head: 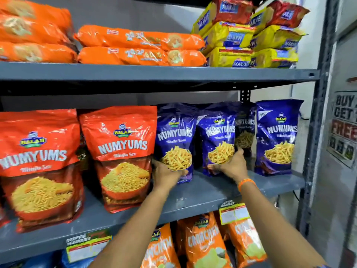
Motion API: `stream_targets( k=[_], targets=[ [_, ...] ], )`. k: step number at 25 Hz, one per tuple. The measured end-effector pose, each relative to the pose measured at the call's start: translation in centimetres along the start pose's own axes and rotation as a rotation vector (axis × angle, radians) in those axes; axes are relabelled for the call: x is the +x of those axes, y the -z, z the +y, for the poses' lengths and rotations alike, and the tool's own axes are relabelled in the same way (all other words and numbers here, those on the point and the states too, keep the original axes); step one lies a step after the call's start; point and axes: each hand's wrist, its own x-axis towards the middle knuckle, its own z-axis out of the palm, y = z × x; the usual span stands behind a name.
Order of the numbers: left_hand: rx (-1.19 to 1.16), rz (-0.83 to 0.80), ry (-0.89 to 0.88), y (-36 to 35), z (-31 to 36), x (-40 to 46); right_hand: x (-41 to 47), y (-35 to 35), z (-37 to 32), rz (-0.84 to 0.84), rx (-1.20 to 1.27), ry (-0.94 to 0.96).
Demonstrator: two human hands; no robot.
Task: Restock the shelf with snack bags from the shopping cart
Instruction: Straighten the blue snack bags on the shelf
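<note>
Two blue Numyums snack bags stand upright on the middle grey shelf [202, 196]. My left hand [166, 174] grips the lower edge of the left blue bag [174, 136]. My right hand [232, 164], with an orange band at the wrist, holds the bottom of the second blue bag [217, 132]. Another blue bag [244, 130] stands behind it, and one more blue bag [277, 136] stands at the shelf's right end. The shopping cart is out of sight.
Two red Numyums bags [120, 151] fill the shelf's left part. Orange biscuit packs [141, 45] and yellow Marie packs [247, 35] lie on the upper shelf. Orange Crunchem bags [202, 242] stand below. A grey upright post [316, 132] and a wall poster [344, 126] are at right.
</note>
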Motion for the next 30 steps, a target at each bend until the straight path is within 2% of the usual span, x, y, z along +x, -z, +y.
stream_targets(
  k=[2, 4, 11, 16, 20, 25, 30],
  targets=[
    [-0.057, 0.039, 0.065, -0.2, 0.1, 1.6, 0.6, 0.1, 0.3, 0.028, 0.003, -0.014],
    [-0.068, 0.001, 0.073, -0.6, 0.0, 2.4, 0.7, 0.5, 0.7, 0.065, -0.018, 0.007],
    [0.025, 0.008, -0.041, -0.4, -1.5, 1.8, -0.1, 1.9, 1.7, 0.113, -0.068, 0.071],
    [0.064, 0.016, -0.08, -0.4, -1.4, 0.9, 0.2, 1.0, -0.5, -0.036, -0.077, -0.011],
    [0.102, 0.024, -0.091, -0.5, -1.4, 0.4, -0.2, -0.6, -1.0, 0.027, -0.026, -0.004],
    [0.165, 0.024, -0.143, 0.0, -1.2, -0.9, -0.5, 2.6, 0.3, 0.007, -0.034, 0.037],
    [0.132, 0.043, -0.176, 0.6, -1.2, -2.3, -1.7, 6.0, 1.5, -0.008, -0.005, 0.103]
  ],
)
